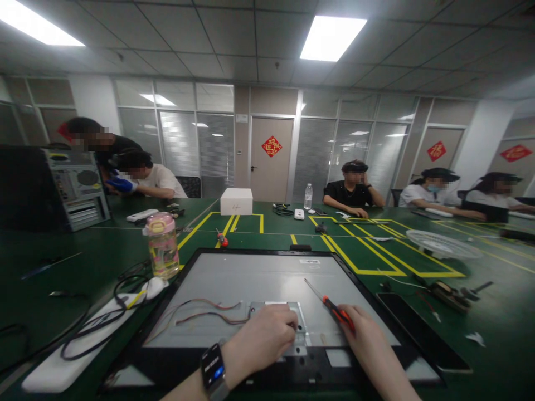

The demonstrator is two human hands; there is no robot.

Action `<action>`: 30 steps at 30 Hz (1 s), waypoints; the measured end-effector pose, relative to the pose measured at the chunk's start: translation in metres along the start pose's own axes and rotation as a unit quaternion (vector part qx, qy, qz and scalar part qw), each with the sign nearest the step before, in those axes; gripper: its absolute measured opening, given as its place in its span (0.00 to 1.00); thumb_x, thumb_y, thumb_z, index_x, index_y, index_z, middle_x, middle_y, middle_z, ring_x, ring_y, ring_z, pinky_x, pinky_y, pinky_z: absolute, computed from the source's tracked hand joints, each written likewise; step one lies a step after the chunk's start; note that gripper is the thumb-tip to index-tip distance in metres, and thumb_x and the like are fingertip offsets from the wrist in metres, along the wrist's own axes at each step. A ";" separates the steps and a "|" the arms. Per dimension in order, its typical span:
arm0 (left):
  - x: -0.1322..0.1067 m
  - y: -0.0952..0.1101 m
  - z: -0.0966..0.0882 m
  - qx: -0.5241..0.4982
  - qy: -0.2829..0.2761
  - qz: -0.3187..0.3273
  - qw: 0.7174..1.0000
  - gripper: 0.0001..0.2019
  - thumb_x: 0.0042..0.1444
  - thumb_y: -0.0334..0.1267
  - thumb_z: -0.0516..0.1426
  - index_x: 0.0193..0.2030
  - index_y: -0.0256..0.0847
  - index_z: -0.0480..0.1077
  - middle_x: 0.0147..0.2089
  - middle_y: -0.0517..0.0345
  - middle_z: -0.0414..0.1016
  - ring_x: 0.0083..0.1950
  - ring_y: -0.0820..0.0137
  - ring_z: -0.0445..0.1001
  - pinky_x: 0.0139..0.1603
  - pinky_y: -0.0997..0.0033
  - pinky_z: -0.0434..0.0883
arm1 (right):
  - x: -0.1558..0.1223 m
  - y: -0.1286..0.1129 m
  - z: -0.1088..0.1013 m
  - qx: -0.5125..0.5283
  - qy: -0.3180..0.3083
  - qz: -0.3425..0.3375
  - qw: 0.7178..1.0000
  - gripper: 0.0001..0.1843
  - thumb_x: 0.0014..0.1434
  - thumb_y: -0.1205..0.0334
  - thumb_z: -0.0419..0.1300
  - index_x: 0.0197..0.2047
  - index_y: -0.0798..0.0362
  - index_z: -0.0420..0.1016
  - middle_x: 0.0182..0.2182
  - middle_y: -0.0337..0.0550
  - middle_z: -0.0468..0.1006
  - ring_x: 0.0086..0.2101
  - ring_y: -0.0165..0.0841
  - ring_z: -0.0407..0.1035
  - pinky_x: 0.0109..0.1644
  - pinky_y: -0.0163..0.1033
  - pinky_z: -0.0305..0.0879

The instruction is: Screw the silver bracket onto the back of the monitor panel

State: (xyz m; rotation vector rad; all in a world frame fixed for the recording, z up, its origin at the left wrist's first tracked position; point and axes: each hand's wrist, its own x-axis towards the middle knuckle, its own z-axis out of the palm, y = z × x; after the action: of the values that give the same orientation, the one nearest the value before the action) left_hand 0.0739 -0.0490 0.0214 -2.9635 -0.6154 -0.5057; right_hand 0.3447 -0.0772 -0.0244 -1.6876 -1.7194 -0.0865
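From my remote station I observe both hands over a flat panel, which lies in the near middle of the desk, grey face up within a black border. My left hand is curled over a metal plate on the panel; its fingertips are partly hidden, so I cannot tell whether it grips anything. A smartwatch is on the left wrist. My right hand is closed around the handle of a screwdriver, its shaft pointing far and left across the panel. Thin wires run left from the plate. Left of the panel are a long white unit with black cables and a pink-lidded bottle. To the right lies a black slab. Beyond the panel's far edge stand a white box and a clear water bottle.
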 end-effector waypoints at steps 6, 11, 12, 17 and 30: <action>0.000 0.000 -0.019 -0.006 0.152 -0.036 0.988 0.11 0.65 0.28 0.50 0.41 0.37 0.75 0.48 0.50 0.80 0.50 0.68 0.77 0.52 0.70 0.75 | -0.002 -0.029 -0.013 0.024 0.138 -0.105 0.985 0.13 0.61 0.62 0.53 0.44 0.51 0.77 0.37 0.49 0.80 0.38 0.41 0.77 0.43 0.43 0.74; 0.006 0.015 -0.041 0.151 0.247 0.052 0.956 0.22 0.67 0.28 0.46 0.67 0.30 0.58 0.64 0.42 0.69 0.69 0.59 0.62 0.68 0.53 0.65 | -0.010 -0.099 -0.023 0.106 0.155 -0.250 0.950 0.16 0.63 0.69 0.55 0.52 0.49 0.73 0.41 0.48 0.79 0.41 0.37 0.76 0.46 0.40 0.75; 0.006 0.017 -0.042 0.168 0.262 0.063 0.948 0.21 0.68 0.28 0.46 0.67 0.28 0.57 0.63 0.42 0.70 0.69 0.59 0.63 0.67 0.54 0.66 | -0.010 -0.111 -0.024 0.126 0.156 -0.270 0.942 0.16 0.62 0.71 0.55 0.52 0.49 0.73 0.41 0.48 0.79 0.41 0.36 0.76 0.45 0.39 0.75; 0.000 0.010 -0.046 0.124 0.348 0.029 0.929 0.23 0.66 0.24 0.48 0.67 0.30 0.58 0.57 0.42 0.75 0.62 0.61 0.71 0.63 0.57 0.71 | 0.020 -0.128 -0.034 0.230 0.078 -0.278 0.929 0.17 0.63 0.67 0.58 0.55 0.50 0.72 0.46 0.49 0.79 0.46 0.37 0.75 0.52 0.44 0.73; 0.033 -0.009 -0.046 -0.463 0.365 -0.244 0.770 0.20 0.53 0.38 0.63 0.53 0.42 0.70 0.39 0.59 0.67 0.32 0.73 0.75 0.24 0.75 0.78 | 0.065 -0.039 0.004 0.230 -0.447 -0.113 0.857 0.55 0.41 0.42 0.74 0.67 0.54 0.63 0.68 0.56 0.57 0.69 0.53 0.43 0.72 0.59 0.31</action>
State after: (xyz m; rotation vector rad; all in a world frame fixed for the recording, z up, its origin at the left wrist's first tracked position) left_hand 0.0849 -0.0345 0.0760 -2.7766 -1.2782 -2.4759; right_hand 0.3157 -0.0257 0.0233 -1.1961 -2.3267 1.0783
